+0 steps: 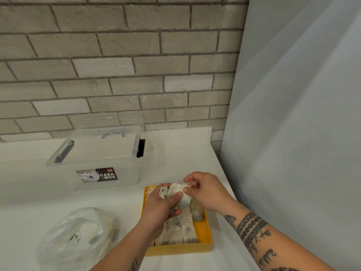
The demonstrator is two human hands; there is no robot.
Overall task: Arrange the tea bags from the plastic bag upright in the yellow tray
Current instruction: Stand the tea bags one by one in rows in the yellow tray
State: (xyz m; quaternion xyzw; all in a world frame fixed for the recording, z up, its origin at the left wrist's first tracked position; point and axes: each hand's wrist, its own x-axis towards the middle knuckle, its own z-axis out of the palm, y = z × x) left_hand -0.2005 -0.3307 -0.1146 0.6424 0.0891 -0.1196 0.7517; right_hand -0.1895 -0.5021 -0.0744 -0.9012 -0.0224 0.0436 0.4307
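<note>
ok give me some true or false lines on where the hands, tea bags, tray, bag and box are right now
1. The left hand and right hand both grip the held tea bags above the yellow tray. True.
2. The plastic bag lies to the right of the tray. False: it lies to the tray's left, apart from it.
3. The standing tea bags already fill rows in the tray. True.
4. The clear box sits nearer the person than the tray. False: it stands farther back, toward the brick wall.
5. The tray is packed full. False: a bare yellow strip shows at its near right side.
</note>
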